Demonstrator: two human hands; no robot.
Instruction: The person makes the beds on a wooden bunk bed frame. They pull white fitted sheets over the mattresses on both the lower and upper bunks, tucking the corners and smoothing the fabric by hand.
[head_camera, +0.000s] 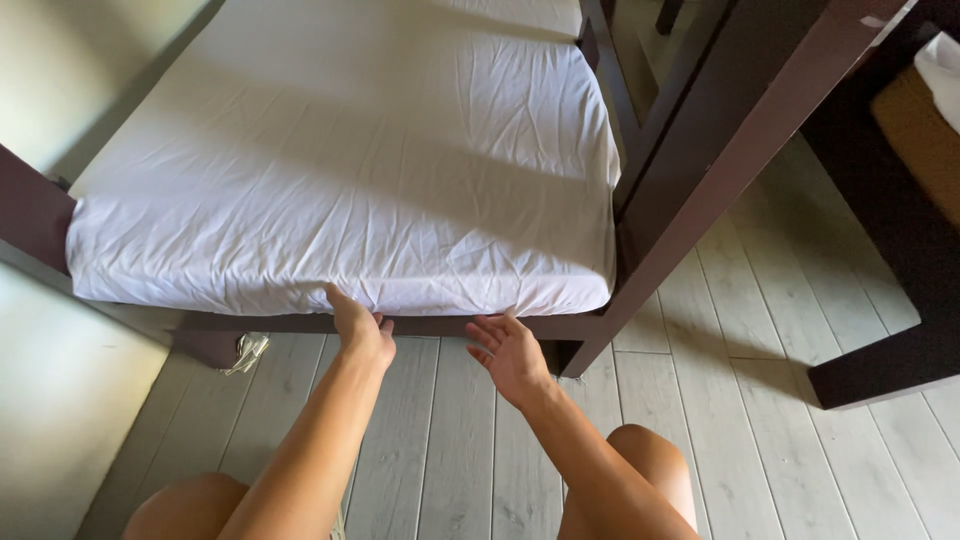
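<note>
both knees sit low by the camera. left hand tucks fingers under the white sheet edge (on the mattress), right hand waits spread open beside it.

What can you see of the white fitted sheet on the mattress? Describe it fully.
The white fitted sheet covers the whole mattress, stretched over top and sides, and looks like thin cotton. It is creased, most along the near edge. It sits in a dark wooden bed frame. The left hand touches its lower near edge; the right hand hovers just below.
</note>
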